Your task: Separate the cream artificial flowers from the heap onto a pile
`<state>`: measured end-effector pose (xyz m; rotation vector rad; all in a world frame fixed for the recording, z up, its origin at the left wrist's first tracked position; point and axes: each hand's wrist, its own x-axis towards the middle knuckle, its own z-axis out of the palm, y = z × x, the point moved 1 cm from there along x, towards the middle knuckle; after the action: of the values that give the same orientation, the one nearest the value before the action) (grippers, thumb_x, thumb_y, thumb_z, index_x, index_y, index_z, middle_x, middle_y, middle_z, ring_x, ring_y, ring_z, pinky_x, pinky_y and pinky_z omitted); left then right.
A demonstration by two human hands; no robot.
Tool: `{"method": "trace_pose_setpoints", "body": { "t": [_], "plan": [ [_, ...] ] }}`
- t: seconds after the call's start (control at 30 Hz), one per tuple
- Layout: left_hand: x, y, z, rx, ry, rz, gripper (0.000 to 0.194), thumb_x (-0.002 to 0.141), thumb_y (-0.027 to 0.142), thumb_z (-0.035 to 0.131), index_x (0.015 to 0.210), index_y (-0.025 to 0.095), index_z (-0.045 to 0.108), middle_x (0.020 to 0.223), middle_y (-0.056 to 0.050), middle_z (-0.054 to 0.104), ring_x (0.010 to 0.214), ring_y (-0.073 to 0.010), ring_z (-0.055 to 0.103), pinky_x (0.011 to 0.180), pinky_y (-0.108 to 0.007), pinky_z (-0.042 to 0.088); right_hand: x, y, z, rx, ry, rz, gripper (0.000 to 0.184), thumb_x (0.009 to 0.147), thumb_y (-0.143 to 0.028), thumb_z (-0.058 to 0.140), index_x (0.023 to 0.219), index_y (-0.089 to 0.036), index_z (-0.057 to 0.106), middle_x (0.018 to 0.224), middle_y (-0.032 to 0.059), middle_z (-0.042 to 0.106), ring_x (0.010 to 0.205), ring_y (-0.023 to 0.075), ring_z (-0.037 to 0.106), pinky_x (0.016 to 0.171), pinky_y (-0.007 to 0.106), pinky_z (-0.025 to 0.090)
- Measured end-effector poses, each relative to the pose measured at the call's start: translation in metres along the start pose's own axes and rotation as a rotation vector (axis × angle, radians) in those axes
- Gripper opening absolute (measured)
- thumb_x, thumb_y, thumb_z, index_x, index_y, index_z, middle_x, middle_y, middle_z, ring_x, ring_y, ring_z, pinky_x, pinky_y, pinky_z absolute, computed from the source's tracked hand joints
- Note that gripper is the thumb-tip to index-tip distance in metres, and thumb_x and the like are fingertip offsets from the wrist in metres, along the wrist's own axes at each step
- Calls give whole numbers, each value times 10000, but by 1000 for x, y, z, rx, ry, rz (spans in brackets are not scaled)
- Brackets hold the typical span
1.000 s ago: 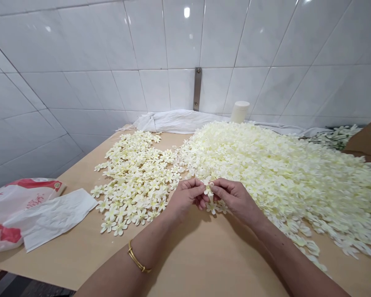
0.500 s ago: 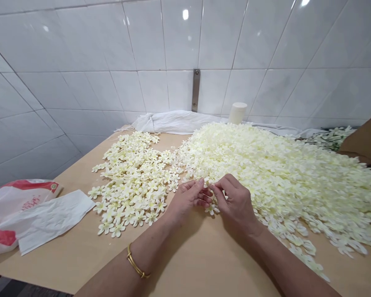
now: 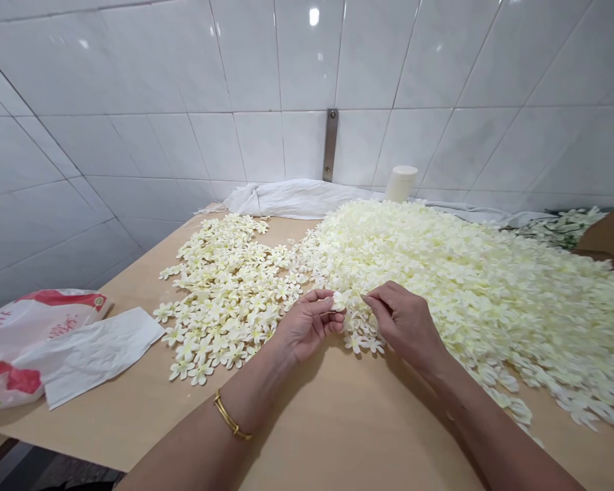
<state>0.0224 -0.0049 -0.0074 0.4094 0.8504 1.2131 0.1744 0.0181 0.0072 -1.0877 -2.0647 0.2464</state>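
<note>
Between the thumb and fingers of my left hand [image 3: 305, 326] is a small white artificial flower [image 3: 340, 301]. My right hand [image 3: 405, 322] is closed in a pinch just to the right of it. A thin pale bit shows at those fingertips, too small to name. Under and behind both hands spreads a big heap of loose cream-white artificial flowers [image 3: 440, 273]. To the left lies a flatter, smaller spread of yellow-centred flowers [image 3: 230, 293], the two groups meeting near the middle.
A tissue pack [image 3: 41, 334] with a white tissue [image 3: 97, 351] sits at the table's left edge. White cloth [image 3: 291, 198] runs along the tiled wall, near a white cup-shaped container [image 3: 402, 184]. Green-stemmed flowers [image 3: 563, 225] and a brown piece [image 3: 611, 235] are at far right.
My hands have drawn apart, the right one moving to the right. The white flower stays in my left fingers. The view has shifted slightly.
</note>
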Motion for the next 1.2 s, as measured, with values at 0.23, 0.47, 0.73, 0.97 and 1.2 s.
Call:
{"method": "trace_pose_setpoints", "body": {
  "t": [0.23,0.47,0.73,0.97,1.2],
  "plan": [
    [-1,1,0,2,-31,-1,158,708,-16,481,776,112,545,526,-31,568,498,-100,582,505,-177,484,2,6,-1,419,-111,394,186,752,-350,527,698,-174,554,524,-26,482,443,103,464,430,226,364],
    [0,-1,-1,22,-25,34,143,647,-15,519,709,112,544,500,-23,567,484,-103,571,510,-197,466,3,4,-4,199,-20,234,188,747,-336,536,687,-171,604,739,29,550,471,81,419,462,240,355],
    [-2,-6,1,143,-90,141,166,566,47,653,673,124,552,537,-8,598,476,-99,564,542,-227,459,-4,-6,12,616,-258,422,257,656,-402,647,682,-163,556,563,-23,502,502,95,425,459,219,328],
    [0,-3,0,96,-59,69,79,647,99,574,723,116,558,610,-37,594,533,-116,575,489,-218,453,-1,5,11,705,-241,458,292,754,-424,532,626,-161,544,501,-35,443,473,86,373,457,224,301],
    [-3,-8,3,345,-86,106,226,594,271,697,625,128,525,539,16,536,371,-21,389,347,-153,218,-1,-11,12,444,-229,227,303,824,-351,430,593,-174,513,646,11,492,635,134,466,584,257,356]
  ]
}}
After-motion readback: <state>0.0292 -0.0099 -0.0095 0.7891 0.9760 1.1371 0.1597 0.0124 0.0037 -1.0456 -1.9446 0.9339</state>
